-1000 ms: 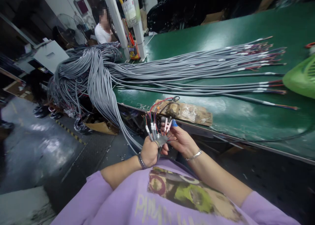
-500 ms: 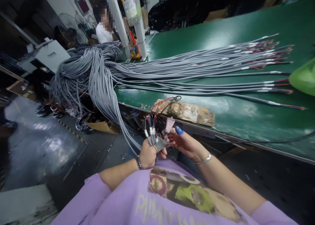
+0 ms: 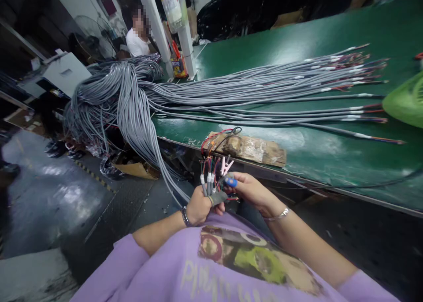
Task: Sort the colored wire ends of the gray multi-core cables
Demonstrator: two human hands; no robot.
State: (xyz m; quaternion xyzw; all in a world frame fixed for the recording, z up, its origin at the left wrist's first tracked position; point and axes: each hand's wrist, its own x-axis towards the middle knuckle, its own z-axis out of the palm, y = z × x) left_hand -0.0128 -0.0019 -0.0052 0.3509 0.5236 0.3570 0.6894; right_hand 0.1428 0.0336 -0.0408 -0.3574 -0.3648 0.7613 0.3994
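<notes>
My left hand [image 3: 199,205] is closed around several grey cables [image 3: 204,189] near their ends, a grey cover on its thumb. White bands sit below the fanned-out thin coloured wires [image 3: 209,164], whose tips look bare. My right hand [image 3: 251,191], with a blue cover on the thumb and a dark one on a finger, pinches at the wires beside my left thumb. Its fingertips hide exactly which wires it grips. A pink clip [image 3: 226,165] stands just beyond these fingers, by the bench edge. More wire ends [image 3: 233,199] stick out to the right below the pinch.
Long grey cables [image 3: 238,92] lie along the green bench [image 3: 317,161], with a thick bundle [image 3: 132,99] hanging over its left end. A wooden block [image 3: 254,150] with red and black leads sits at the front edge. A green object [image 3: 405,101] is at right. Another person [image 3: 137,42] is behind.
My right hand's fingers have come together at the wires, its thumb moving down and left. The pink clip now shows more plainly. The view has shifted slightly.
</notes>
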